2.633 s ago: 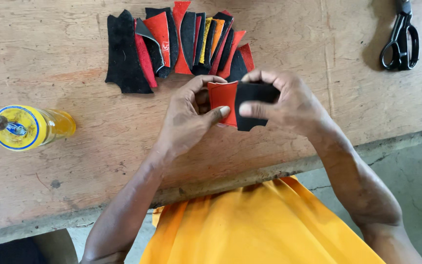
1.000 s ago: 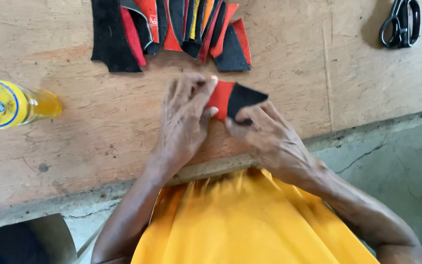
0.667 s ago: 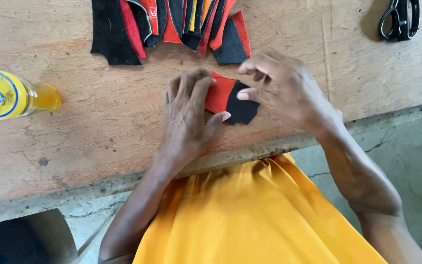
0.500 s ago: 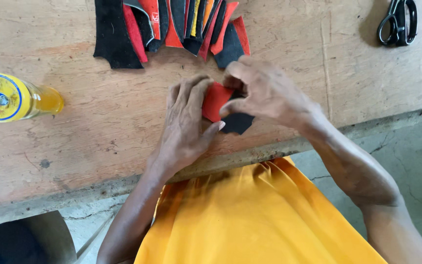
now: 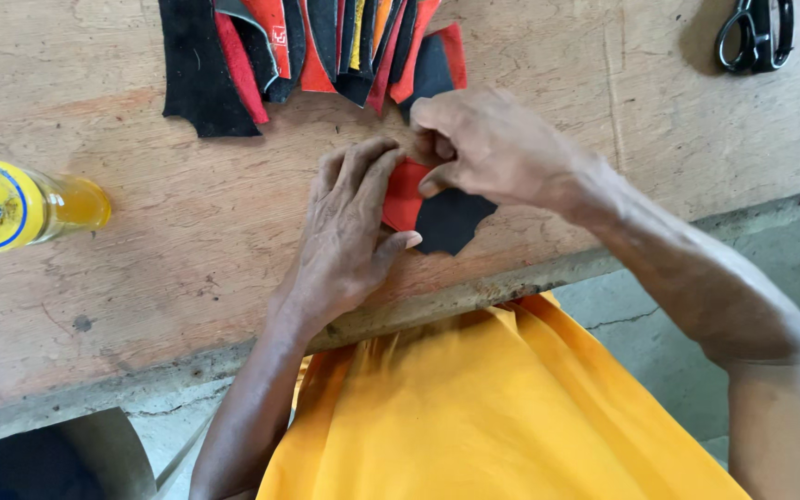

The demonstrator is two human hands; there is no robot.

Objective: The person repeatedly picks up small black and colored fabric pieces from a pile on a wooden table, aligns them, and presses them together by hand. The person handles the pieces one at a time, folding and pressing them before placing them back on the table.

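Left hand [image 5: 349, 236] flat, fingers spread, right hand [image 5: 483, 148] curled, fingertips pinching

A small craft workshop, this — a worn, scuffed wooden workbench [image 5: 187, 268], cut red and black material pieces [image 5: 317, 46] fanned along its far edge, scissors [image 5: 756, 32] at the far right corner — glue bottle [image 5: 20, 204] left.

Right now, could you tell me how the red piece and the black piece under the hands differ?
The red piece is largely covered, with the left hand flat on it and the right hand pinching its edge; the black piece lies mostly bare. The red piece sits further from the wooden table's front edge; the black piece reaches toward it, with a jagged outline. Both are flat cut pieces, joined or overlapping.
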